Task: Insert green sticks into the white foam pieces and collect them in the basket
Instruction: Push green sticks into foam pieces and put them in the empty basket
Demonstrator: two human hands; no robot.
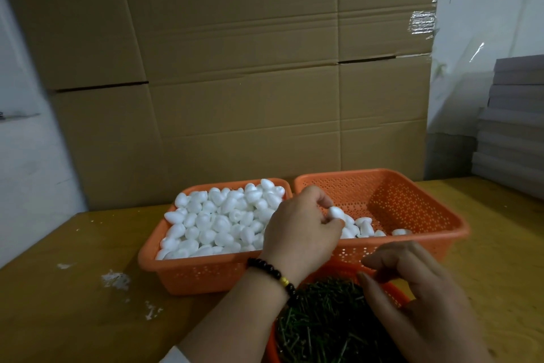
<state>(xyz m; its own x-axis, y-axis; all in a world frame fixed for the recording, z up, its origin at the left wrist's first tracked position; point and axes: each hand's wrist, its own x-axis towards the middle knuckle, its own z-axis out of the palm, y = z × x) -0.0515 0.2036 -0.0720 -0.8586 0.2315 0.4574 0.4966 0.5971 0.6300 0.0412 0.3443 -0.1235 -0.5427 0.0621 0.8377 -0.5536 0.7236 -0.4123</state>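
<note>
My left hand [300,227], with a dark bead bracelet on its wrist, pinches a white foam piece [335,212] over the right orange basket [412,200]. Several foam pieces [365,228] lie in that basket near its front wall. The left orange basket [188,271] is heaped with white foam pieces [223,218]. My right hand [412,289] hovers over the green sticks [323,324] piled in a near orange container [272,345], its fingers loosely curled. Whether its fingertips hold a stick I cannot tell.
The baskets stand on a yellowish wooden table [73,303] with white foam crumbs [116,279] at the left. Large cardboard boxes [235,68] rise right behind the baskets. A stack of grey boards [512,127] stands at the far right.
</note>
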